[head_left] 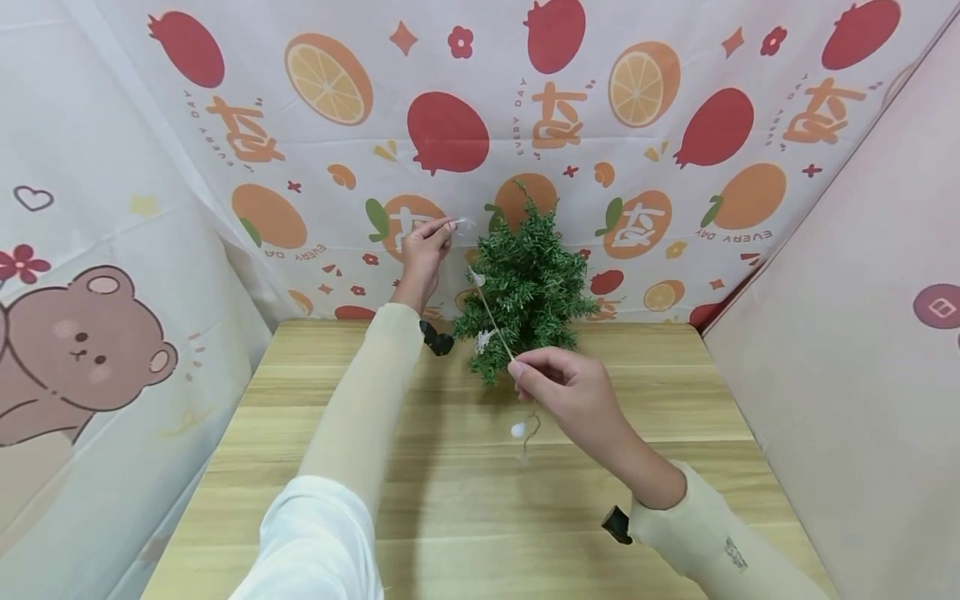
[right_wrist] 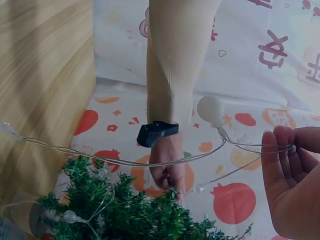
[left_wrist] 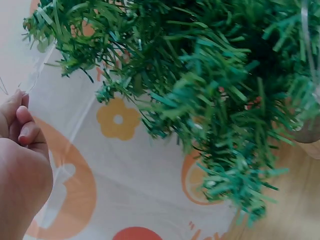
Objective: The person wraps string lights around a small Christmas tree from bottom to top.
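Observation:
A small green artificial Christmas tree (head_left: pixel 534 279) stands at the back of the table, with a string of fairy lights (head_left: pixel 493 320) along its left side. My left hand (head_left: pixel 424 257) is beside the treetop on the left, pinching a clear piece of the string between thumb and fingertips. My right hand (head_left: pixel 576 390), in front of the tree, pinches the thin wire, which runs taut up to the branches. Below the right hand dangles a loose end with a white ball (right_wrist: pixel 210 109). In the right wrist view, clear bulbs (right_wrist: pixel 73 216) lie among the branches.
The wooden table (head_left: pixel 600 500) reaches back to a fruit-printed curtain (head_left: pixel 480 75) close behind the tree. A bear-printed curtain (head_left: pixel 97 333) hangs at the left and a pale panel (head_left: pixel 855 292) at the right. Black wrist cameras (head_left: pixel 617 525) sit on both sleeves.

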A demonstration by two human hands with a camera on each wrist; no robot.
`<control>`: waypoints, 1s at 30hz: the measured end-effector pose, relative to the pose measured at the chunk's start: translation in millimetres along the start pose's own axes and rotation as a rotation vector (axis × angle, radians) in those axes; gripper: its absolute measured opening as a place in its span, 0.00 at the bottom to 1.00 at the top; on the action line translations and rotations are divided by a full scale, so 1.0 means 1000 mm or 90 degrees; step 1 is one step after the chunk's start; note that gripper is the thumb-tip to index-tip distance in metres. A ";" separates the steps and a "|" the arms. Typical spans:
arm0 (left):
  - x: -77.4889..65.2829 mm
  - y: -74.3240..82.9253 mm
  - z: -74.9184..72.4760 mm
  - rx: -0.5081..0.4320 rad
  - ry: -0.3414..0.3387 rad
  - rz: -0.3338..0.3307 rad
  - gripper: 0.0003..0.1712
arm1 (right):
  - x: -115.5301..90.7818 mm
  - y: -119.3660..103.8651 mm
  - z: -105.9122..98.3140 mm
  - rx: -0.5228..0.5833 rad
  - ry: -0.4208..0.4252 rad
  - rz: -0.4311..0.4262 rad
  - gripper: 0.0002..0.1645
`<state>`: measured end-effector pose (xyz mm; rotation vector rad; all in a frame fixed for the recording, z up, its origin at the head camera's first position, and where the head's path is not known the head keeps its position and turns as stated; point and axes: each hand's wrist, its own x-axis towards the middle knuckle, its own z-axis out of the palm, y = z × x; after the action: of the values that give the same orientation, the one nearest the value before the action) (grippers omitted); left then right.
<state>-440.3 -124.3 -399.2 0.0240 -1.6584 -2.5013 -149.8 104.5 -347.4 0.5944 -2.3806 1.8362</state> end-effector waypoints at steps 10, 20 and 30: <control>-0.013 -0.013 -0.019 -0.055 0.036 0.027 0.15 | -0.010 0.005 -0.006 -0.022 0.012 0.017 0.06; -0.041 -0.002 -0.026 -0.062 0.064 -0.010 0.14 | -0.014 0.011 -0.008 -0.029 0.004 0.036 0.08; -0.050 -0.029 -0.037 -0.058 0.051 0.036 0.10 | -0.025 0.014 -0.019 -0.041 0.005 0.070 0.11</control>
<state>-390.8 -140.9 -444.1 0.0655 -1.4930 -2.4972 -134.9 131.7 -362.6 0.4575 -2.5030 1.7909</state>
